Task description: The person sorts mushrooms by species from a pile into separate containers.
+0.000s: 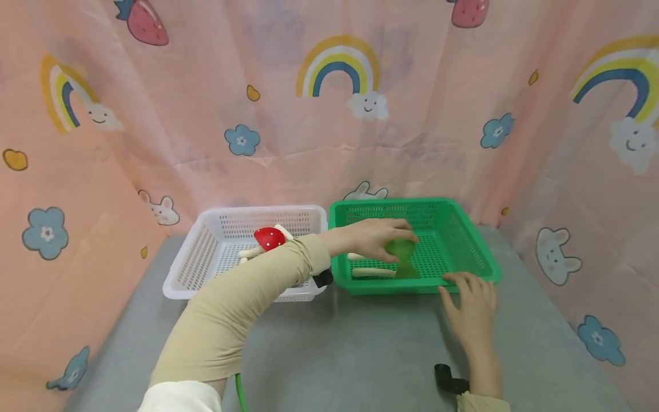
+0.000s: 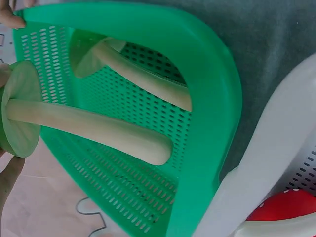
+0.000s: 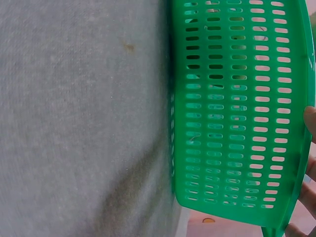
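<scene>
My left hand [image 1: 373, 237] reaches across over the green basket [image 1: 381, 286] and grips a toy mushroom by its green cap [image 1: 400, 248]. In the left wrist view, fingers and thumb hold the cap's edge, and the held mushroom's pale stem [image 2: 89, 128] points across the basket. Beneath it, a second green-capped toy mushroom [image 2: 143, 81] lies on the basket floor, its stem towards the basket's left side. My right hand [image 1: 473, 312] is at the front right rim of the green basket, fingers over the rim and thumb on the outside.
On the left stands a white basket [image 1: 180, 280] with red, white-dotted toy mushrooms [image 1: 269, 238] and pale stems inside. Both baskets sit side by side on a grey cloth-covered table [image 1: 360, 349]. A patterned pink curtain [image 1: 329, 149] hangs behind and at both sides.
</scene>
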A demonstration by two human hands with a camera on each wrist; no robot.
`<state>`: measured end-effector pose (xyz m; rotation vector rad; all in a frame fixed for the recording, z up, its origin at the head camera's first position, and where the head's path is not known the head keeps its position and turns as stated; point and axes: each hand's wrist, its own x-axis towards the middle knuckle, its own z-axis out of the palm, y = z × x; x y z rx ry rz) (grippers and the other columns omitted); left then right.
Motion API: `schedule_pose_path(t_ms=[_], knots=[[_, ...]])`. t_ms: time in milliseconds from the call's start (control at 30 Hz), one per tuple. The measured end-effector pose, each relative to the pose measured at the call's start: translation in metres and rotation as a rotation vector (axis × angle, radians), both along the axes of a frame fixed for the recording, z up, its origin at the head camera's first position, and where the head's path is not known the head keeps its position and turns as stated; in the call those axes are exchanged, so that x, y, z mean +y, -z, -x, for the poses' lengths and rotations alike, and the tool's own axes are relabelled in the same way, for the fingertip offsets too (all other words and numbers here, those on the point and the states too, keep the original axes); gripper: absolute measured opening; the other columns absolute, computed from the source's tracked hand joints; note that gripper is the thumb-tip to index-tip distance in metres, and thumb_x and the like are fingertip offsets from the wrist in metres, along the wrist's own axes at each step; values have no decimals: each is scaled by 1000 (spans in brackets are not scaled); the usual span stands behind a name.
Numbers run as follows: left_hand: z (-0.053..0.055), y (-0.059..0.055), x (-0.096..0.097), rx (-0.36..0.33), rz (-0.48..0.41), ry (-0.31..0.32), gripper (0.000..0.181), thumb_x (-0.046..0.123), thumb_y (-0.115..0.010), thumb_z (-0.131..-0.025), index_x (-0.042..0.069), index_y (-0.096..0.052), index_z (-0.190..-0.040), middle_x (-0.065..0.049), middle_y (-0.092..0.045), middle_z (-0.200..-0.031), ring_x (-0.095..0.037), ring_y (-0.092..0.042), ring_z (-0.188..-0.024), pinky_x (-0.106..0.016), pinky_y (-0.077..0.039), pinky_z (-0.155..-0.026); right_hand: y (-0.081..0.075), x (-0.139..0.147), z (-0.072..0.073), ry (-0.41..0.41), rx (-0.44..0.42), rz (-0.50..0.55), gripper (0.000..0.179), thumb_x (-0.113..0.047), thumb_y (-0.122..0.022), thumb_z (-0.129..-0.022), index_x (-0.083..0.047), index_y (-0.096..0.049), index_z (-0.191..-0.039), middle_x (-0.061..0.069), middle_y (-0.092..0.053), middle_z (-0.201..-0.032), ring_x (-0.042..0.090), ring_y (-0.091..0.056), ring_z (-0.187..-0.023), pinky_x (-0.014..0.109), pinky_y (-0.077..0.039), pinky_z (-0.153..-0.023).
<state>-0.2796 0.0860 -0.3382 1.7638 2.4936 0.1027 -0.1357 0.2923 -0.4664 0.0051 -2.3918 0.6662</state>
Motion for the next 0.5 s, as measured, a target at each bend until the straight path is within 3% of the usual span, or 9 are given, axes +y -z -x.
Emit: schedule_pose_path(t_ms=[233,500], knots=[[12,21,6,-22,63,-55,53,29,-63,-92,25,-45,-141,2,-44,-140,-11,-54,-115,-25,-48,-94,3,-1,0,-13,1,7,28,-7,-72,-83,-6,-63,-109,22,-56,-116,45,-44,-114,68,-14,-112],[18,37,12,-33,125,-121,54,29,-64,-92,24,-44,-142,0,-44,-140,-14,-56,-116,-28,-49,-94,3,0,2,-14,28,12,28,-6,-73,-81,-6,-64,-107,22,-57,-115,45,-45,-114,69,-15,-111]])
